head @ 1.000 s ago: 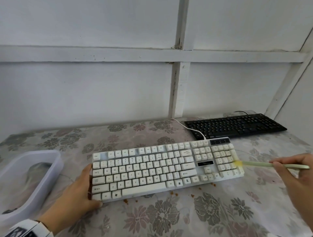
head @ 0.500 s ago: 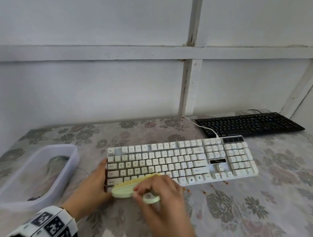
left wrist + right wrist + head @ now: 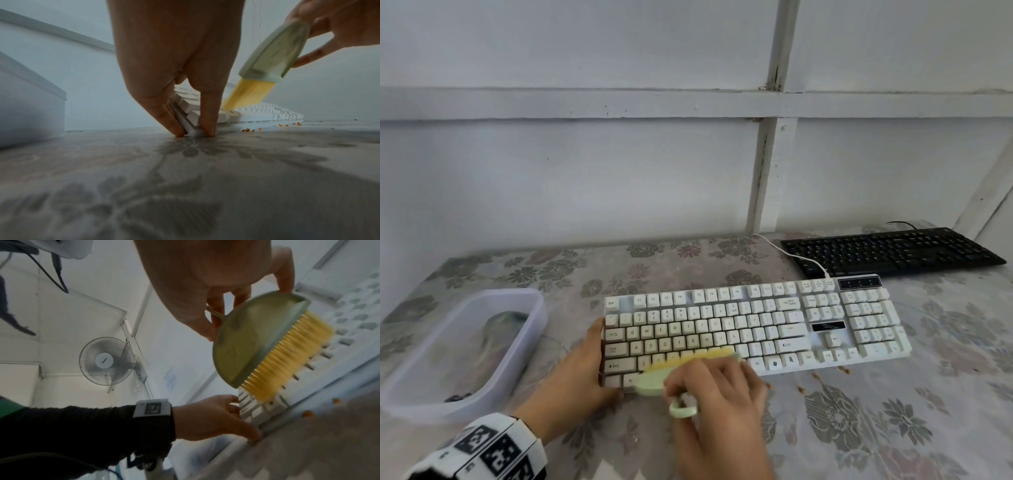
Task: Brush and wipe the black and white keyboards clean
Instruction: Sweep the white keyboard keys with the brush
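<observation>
The white keyboard (image 3: 756,329) lies mid-table, its cable running back toward the black keyboard (image 3: 893,251) at the far right. My left hand (image 3: 585,363) grips the white keyboard's near left corner; in the left wrist view the thumb (image 3: 207,113) and a finger (image 3: 162,112) pinch that corner. My right hand (image 3: 709,387) holds a pale green brush (image 3: 654,382) by its handle. The yellow bristles (image 3: 287,356) press on the lower left key rows and are blurred. Brush (image 3: 275,53) and keyboard (image 3: 267,112) also show from the left wrist.
Orange-brown crumbs (image 3: 804,387) lie on the flowered tablecloth (image 3: 893,428) along the keyboard's front edge. A translucent plastic tub (image 3: 530,308) with something dark inside stands at the left. A white panelled wall closes the table's back. A wall fan (image 3: 107,361) shows behind.
A second ago the brush was at the keyboard's right end. My right hand carried it to the near left keys and now sweeps it there. My left hand kept its hold.
</observation>
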A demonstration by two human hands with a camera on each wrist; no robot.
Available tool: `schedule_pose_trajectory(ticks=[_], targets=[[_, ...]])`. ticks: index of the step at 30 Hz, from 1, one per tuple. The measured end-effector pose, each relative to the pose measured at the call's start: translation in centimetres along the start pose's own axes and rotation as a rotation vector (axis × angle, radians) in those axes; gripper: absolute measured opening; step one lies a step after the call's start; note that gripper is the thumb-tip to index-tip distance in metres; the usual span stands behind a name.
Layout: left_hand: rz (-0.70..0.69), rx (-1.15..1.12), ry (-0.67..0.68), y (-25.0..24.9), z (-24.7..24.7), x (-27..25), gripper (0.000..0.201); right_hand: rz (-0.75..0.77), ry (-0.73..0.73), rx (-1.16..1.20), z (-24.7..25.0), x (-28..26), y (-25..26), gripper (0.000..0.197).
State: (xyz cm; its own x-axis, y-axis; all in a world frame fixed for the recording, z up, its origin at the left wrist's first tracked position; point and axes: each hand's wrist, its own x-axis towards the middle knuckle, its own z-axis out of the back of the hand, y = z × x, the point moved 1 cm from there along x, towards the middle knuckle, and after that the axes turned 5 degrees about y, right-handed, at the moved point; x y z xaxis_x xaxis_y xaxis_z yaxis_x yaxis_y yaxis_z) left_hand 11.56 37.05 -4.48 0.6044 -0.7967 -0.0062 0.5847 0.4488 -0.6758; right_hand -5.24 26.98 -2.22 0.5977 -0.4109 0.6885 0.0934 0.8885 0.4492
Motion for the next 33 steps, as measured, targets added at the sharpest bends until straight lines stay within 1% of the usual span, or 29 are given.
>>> schedule_pose_trajectory(ticks=[2,5,9,11,15,17,21,24,27,28,29,30,32,33], targets=[[0.011,-0.035,0.012,0.1,-0.1,0.0,0.085,0.028,0.039,0.053,-0.2,-0.3,0.8,0.014],[0.014,-0.052,0.01,0.1,-0.1,-0.1,0.091,0.016,0.079,0.044,-0.4,-0.6,0.3,0.014],[-0.004,0.017,0.004,0.4,0.0,0.0,0.085,-0.06,0.043,-0.037,0.3,-0.1,-1.1,0.017],[-0.017,0.028,-0.001,0.3,0.0,0.1,0.082,-0.068,0.017,-0.047,0.7,0.0,-1.1,0.019],[-0.018,0.02,0.002,0.3,0.0,0.1,0.081,-0.052,0.045,0.05,1.3,0.0,-1.0,0.018],[-0.013,0.016,0.01,0.4,0.0,0.2,0.082,-0.083,0.057,0.078,1.9,-0.2,-2.5,0.018],[0.002,0.035,0.019,0.4,-0.1,0.1,0.087,-0.187,0.021,0.088,4.0,-0.3,-6.0,0.017],[-0.004,0.048,0.015,0.4,-0.1,0.1,0.088,-0.192,-0.001,0.094,5.2,0.0,-6.0,0.013],[-0.01,0.04,0.018,0.5,-0.1,0.2,0.087,-0.247,0.047,0.245,5.6,0.3,-5.3,0.016],[-0.01,0.036,0.019,0.6,-0.1,0.3,0.087,-0.263,0.065,0.252,5.7,0.4,-5.3,0.015],[-0.009,0.033,0.02,0.8,-0.1,0.3,0.088,-0.277,0.074,0.232,6.0,0.4,-5.6,0.017],[-0.009,0.035,0.02,0.9,-0.1,0.3,0.09,-0.293,0.073,0.199,6.3,0.4,-6.1,0.023],[-0.003,0.047,0.023,1.0,-0.2,0.3,0.093,-0.329,0.062,0.114,7.0,0.3,-7.4,0.046],[0.004,0.045,0.025,1.1,-0.2,0.3,0.094,-0.347,0.052,0.104,7.5,0.3,-7.9,0.053]])
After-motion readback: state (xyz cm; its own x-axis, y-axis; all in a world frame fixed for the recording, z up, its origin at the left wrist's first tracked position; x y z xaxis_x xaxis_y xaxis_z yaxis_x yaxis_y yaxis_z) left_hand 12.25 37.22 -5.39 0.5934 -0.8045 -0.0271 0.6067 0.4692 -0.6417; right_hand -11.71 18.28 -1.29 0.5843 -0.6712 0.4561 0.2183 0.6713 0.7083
